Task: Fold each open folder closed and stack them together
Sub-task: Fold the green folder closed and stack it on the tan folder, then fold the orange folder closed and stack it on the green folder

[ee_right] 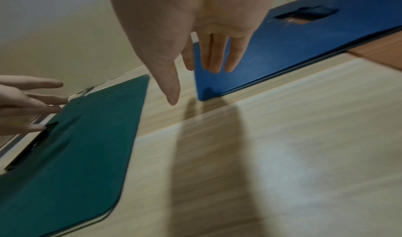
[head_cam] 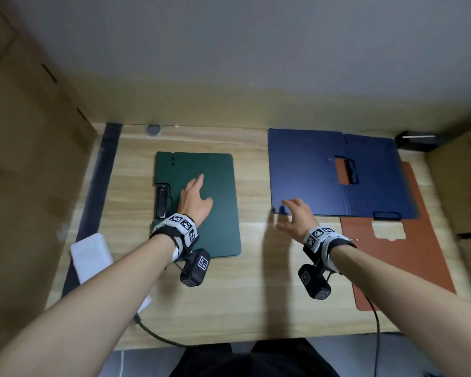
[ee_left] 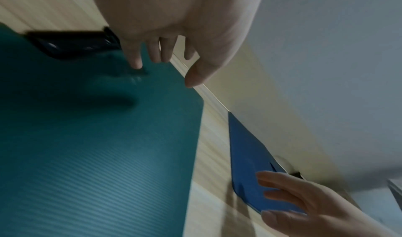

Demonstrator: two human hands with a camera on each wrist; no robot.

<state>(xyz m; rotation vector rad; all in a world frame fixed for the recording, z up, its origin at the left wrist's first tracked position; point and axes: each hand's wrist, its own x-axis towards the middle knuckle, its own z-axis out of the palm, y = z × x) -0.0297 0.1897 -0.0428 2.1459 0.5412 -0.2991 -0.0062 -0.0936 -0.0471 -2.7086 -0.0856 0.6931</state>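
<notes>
A green folder (head_cam: 212,202) lies folded shut on the left of the wooden desk (head_cam: 256,295), its black clip (head_cam: 162,201) on the left side. My left hand (head_cam: 195,198) hovers over its cover with straight fingers, holding nothing. A blue folder (head_cam: 310,170) lies spread open on the right. My right hand (head_cam: 294,213) reaches over its near left corner, fingers spread. A brown folder (head_cam: 397,262) lies open, partly under the blue one. The wrist views show the green folder (ee_left: 97,146) under my left hand (ee_left: 165,55) and the blue folder (ee_right: 293,48) beyond my right hand (ee_right: 195,65).
Cardboard boxes (head_cam: 25,172) wall in the desk's left side, and another box (head_cam: 462,180) stands at the right. A white block (head_cam: 91,255) with a cable lies near the left edge. A black object (head_cam: 416,140) sits at the back right.
</notes>
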